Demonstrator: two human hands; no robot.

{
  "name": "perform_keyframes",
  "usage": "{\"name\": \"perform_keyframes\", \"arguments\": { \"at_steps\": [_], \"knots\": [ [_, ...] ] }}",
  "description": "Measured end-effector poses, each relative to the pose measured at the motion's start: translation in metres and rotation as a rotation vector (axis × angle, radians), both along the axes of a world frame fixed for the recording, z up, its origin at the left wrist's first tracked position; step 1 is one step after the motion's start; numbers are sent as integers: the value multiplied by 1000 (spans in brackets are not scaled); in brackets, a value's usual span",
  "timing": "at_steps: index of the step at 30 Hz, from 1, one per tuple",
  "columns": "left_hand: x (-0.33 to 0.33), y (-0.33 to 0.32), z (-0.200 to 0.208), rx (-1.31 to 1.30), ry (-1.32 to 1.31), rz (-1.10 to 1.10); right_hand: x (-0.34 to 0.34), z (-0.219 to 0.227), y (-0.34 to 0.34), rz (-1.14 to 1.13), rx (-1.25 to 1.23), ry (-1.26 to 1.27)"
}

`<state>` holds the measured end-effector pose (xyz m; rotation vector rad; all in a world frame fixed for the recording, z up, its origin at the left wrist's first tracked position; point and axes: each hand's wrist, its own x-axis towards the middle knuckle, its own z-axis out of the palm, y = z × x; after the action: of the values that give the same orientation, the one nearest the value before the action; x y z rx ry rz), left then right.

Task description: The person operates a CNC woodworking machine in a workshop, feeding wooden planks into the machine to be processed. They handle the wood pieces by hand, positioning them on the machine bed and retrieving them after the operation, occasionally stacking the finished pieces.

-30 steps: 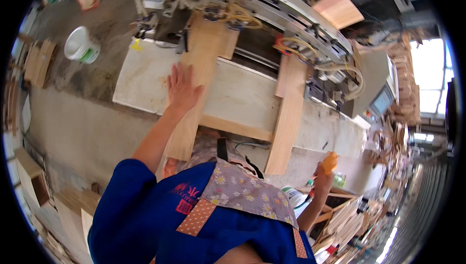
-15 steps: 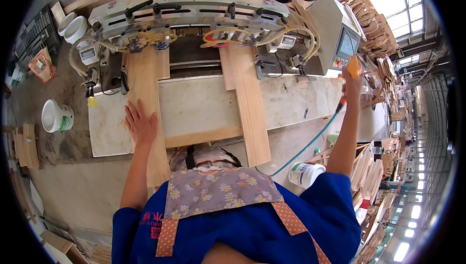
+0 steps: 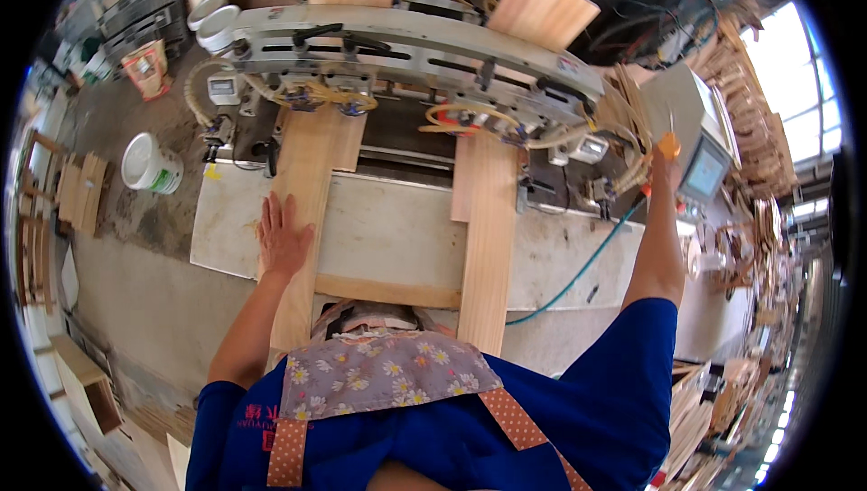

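My left hand (image 3: 286, 238) lies flat, fingers spread, on a long pale wooden board (image 3: 302, 184). That board runs from near my body into the clamping machine (image 3: 424, 44). My right hand (image 3: 666, 175) is closed round an orange air blow gun (image 3: 668, 146) with a thin metal nozzle. A teal hose (image 3: 578, 276) trails from it. The gun is raised at the machine's right end, beside the control box (image 3: 700, 143) with its screen. A second long board (image 3: 489, 265) lies to the right, its far part under the machine, with a shorter piece along its left side.
Yellow air tubes (image 3: 470, 118) loop along the machine's front. A white bed (image 3: 388, 229) with a wooden front strip supports the boards. White buckets (image 3: 152, 166) stand on the floor at left. Stacked timber (image 3: 754, 98) lines the right side. Boards stick out behind the machine.
My view has shifted, so the machine sits lower and farther right in it. My right hand has moved the blow gun leftward from the screen toward the machine's end. My left hand stays on the board.
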<state>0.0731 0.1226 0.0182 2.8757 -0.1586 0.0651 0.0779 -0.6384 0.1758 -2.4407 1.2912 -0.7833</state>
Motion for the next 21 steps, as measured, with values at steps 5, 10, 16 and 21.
{"name": "perform_keyframes", "arguments": {
  "at_steps": [5, 10, 16, 21],
  "knots": [
    [-4, 2, 9, 11, 27, 10, 14, -47, -22, -7, 459, 219],
    [0, -3, 9, -1, 31, -17, 40, 22, -43, 244, -151, 195],
    [-3, 2, 10, 7, 16, 3, 186, 167, 251, 910, -272, -236],
    [0, 9, 5, -111, -42, 7, 295, 157, 422, 1164, -551, -11]
  ]
}}
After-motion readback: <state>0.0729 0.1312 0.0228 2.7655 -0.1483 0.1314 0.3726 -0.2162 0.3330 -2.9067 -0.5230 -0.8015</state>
